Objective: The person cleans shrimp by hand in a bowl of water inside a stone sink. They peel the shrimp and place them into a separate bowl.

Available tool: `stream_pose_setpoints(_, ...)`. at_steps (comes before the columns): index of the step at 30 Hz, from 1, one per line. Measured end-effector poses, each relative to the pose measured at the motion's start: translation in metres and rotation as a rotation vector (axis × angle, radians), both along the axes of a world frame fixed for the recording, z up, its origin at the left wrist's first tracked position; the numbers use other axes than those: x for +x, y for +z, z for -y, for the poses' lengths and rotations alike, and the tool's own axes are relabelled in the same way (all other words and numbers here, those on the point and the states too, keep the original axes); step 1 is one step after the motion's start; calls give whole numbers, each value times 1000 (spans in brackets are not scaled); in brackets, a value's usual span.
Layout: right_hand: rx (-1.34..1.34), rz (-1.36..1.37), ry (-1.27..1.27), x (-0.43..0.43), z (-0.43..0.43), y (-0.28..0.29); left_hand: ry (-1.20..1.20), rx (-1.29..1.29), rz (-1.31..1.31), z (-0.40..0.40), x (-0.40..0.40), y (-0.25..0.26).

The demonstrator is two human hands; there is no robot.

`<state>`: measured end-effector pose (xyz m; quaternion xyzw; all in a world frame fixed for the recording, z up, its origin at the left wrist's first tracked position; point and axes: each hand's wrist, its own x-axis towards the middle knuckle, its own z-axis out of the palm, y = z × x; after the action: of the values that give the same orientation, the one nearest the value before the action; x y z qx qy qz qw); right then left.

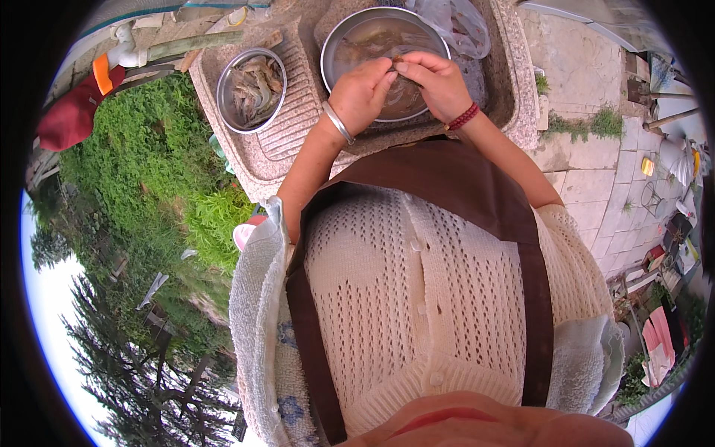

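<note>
Over a large round metal basin (385, 120) of murky water, both hands meet at the fingertips. My left hand (363, 92), with a silver bangle at the wrist, and my right hand (438, 84), with a red braided bracelet, pinch a small dark piece (395, 60) between them, probably a shrimp; the fingers partly hide it. Submerged brownish pieces lie in the basin, too blurred to name surely. To the left, a smaller metal bowl (219, 103) holds several raw grey shrimp (258, 86).
The basin stands in a speckled stone sink (516, 72), whose ribbed drainboard (293, 92) carries the small bowl. A clear plastic bag (455, 25) lies at the basin's upper right edge. Green plants (145, 134) grow left of the sink; stone paving (586, 190) lies right.
</note>
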<state>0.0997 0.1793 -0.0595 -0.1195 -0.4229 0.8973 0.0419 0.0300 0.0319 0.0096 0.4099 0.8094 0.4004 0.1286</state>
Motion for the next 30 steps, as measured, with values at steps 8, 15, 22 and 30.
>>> stream_pose_setpoints(8, -92, 61, -4, -2, 1, 2, 68, 64, 84, 3, 4, -10)
stream_pose_setpoints(15, -7, 80, -47, -2, 5, 5, 164, 144, 539, 6, 5, -24)
stream_pose_setpoints(22, -32, 57, -52, -4, 4, 6, 215, 223, 535, 2, 9, -22)
stream_pose_setpoints(30, -40, 76, -54, -5, 0, 2, 211, 162, 486, 8, 8, -25)
